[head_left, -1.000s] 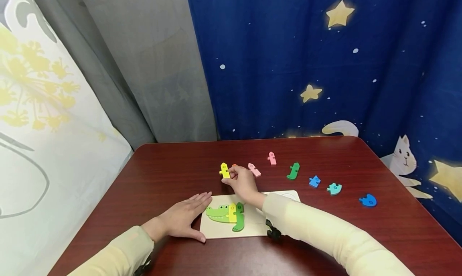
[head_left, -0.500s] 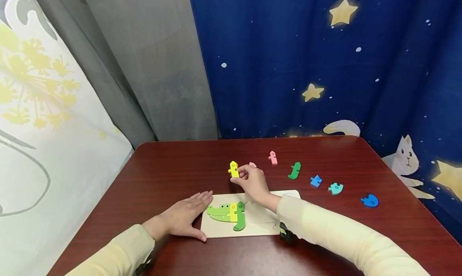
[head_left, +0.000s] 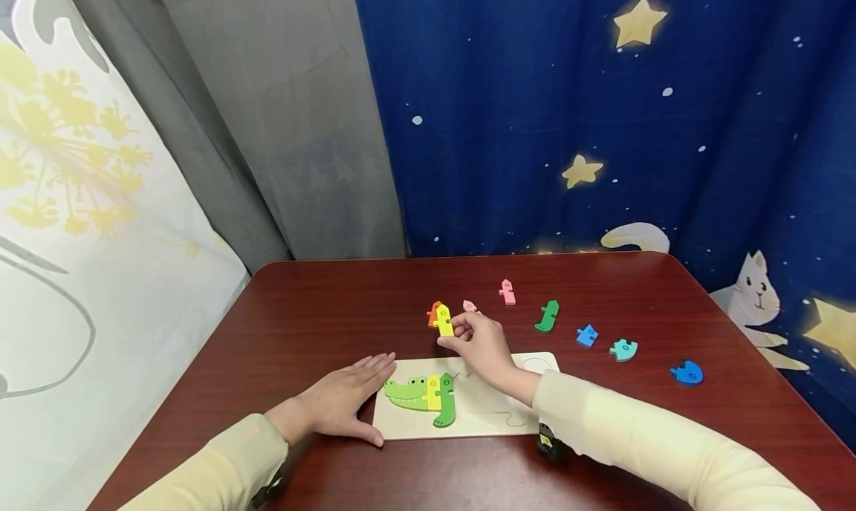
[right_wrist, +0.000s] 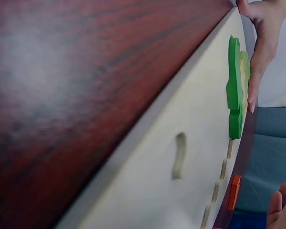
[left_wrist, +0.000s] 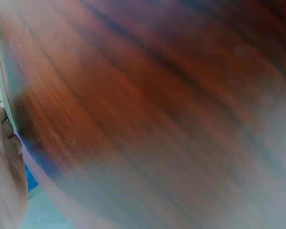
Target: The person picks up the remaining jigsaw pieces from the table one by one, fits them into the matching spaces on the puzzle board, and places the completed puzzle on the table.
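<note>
A yellow puzzle piece is pinched between the thumb and fingers of my right hand, above the far edge of the pale puzzle board. My left hand lies with straight fingers against the board's left edge, thumb by the near corner. In the board sit a light-green crocodile head, another yellow piece and a green leg piece. Fingertips of the right hand show at the corner of the right wrist view. The left wrist view catches only the edge of the left hand.
Behind the held piece lies an orange piece, partly covered. Two pink pieces, a green one, a blue one, a teal one and a rounded blue one spread rightward on the dark red table.
My right hand has moved right, lately dipping a little toward the board, with the yellow puzzle piece. The orange piece has come into view on its left. My left hand has stayed put.
</note>
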`<control>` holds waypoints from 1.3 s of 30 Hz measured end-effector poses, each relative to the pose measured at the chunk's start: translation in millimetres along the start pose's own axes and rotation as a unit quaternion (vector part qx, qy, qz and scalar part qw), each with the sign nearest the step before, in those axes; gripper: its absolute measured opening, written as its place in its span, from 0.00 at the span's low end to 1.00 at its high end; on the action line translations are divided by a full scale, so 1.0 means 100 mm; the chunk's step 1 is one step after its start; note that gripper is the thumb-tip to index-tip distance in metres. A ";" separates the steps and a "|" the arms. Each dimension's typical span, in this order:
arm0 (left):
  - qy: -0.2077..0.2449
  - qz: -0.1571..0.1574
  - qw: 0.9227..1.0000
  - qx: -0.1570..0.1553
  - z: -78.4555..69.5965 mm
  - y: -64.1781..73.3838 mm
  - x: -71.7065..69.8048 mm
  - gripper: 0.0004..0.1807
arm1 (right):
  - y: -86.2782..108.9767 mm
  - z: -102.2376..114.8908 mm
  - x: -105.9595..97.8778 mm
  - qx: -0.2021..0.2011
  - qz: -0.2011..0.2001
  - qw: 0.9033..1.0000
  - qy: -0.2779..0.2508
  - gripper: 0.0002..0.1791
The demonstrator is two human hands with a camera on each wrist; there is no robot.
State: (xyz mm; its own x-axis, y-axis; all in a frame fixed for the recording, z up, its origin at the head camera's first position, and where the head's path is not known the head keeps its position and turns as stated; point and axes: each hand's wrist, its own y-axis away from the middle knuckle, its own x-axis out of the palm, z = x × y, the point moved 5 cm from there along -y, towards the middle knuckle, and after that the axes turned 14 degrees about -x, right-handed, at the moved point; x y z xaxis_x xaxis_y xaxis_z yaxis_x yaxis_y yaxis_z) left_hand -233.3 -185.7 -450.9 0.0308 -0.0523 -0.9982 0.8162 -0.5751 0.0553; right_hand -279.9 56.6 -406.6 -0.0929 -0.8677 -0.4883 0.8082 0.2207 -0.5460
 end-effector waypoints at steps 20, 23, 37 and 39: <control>0.001 -0.008 1.000 0.006 0.00 0.00 -0.01 0.65 | 0.29 0.04 -0.21 -0.001 0.000 1.000 0.005 0.15; 0.004 -0.009 1.000 0.007 0.00 0.01 0.00 0.65 | 0.34 0.06 -0.22 -0.004 0.003 1.000 0.005 0.15; 0.002 -0.008 1.000 0.006 0.00 0.00 0.01 0.65 | 0.56 0.05 -0.21 0.001 0.035 0.999 -0.007 0.16; 0.003 -0.010 1.000 0.005 0.01 0.00 0.01 0.65 | 0.58 0.05 -0.21 0.003 0.039 0.999 -0.006 0.16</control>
State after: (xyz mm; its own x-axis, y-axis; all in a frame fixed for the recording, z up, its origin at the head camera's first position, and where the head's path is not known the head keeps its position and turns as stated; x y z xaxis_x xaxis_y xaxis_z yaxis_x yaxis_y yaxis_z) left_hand -233.6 -186.4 -452.0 0.0183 -0.0364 -0.9992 0.8108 -0.5841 0.0361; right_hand -228.8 85.3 -424.9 -0.0217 -0.8536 -0.5204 0.8167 0.2851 -0.5018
